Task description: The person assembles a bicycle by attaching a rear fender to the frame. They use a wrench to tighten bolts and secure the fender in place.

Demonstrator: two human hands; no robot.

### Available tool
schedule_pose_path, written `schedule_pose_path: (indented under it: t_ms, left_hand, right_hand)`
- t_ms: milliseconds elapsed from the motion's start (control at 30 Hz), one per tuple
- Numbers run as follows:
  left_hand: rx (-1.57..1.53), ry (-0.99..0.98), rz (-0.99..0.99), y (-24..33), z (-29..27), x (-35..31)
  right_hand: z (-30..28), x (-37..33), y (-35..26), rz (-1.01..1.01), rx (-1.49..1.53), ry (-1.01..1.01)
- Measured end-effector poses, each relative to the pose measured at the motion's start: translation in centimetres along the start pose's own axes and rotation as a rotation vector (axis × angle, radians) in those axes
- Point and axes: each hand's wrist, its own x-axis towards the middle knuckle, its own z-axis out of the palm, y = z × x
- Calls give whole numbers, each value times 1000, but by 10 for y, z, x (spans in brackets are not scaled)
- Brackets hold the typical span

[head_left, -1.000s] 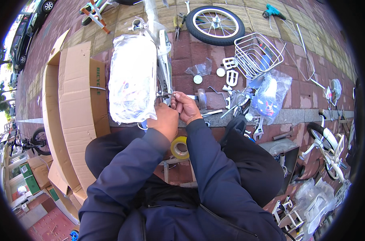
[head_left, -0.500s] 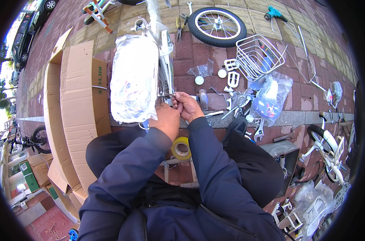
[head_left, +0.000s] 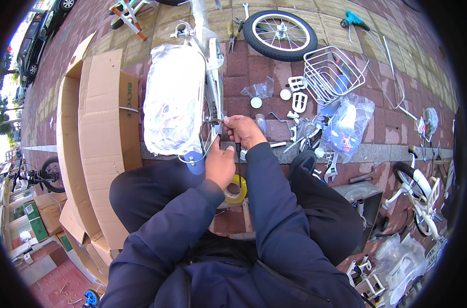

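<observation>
A white child's bicycle frame (head_left: 212, 61) lies on the brick pavement, its wheel wrapped in clear plastic (head_left: 174, 100). My right hand (head_left: 243, 131) is closed on a small dark part with a thin black cable at the frame's lower end. My left hand (head_left: 220, 164) is just below it, fingers curled against the frame and a thin silver wire. A yellow tape roll (head_left: 236, 190) sits under my left wrist. Both sleeves are dark blue.
A large flattened cardboard box (head_left: 97, 133) lies to the left. A loose bicycle wheel (head_left: 280, 35), a white wire basket (head_left: 332, 74), white pedals (head_left: 298, 97), pliers (head_left: 232, 32) and bagged parts (head_left: 346, 126) are scattered ahead and right. Another small white bicycle (head_left: 421, 192) stands far right.
Both hands stay at the same spot on the frame. The right hand has shifted slightly; the cable hangs down from it now.
</observation>
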Motion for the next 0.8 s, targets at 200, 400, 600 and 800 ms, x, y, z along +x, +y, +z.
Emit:
schedule_pose_path:
  t_ms: [200,400,600,800]
  left_hand:
    - [-413,44,-34,-18,21,37]
    - [-675,142,79,-22,32,55]
    - [-718,141,21,-35,35,69]
    - [-414,348,97,-6,24,59]
  right_hand:
    - [8,2,-26,-81,-528,91]
    - [18,0,-28,-226,-723,152]
    - [28,-17,-33,-165,-586,129]
    - [28,-24,-42,-290,-917,137]
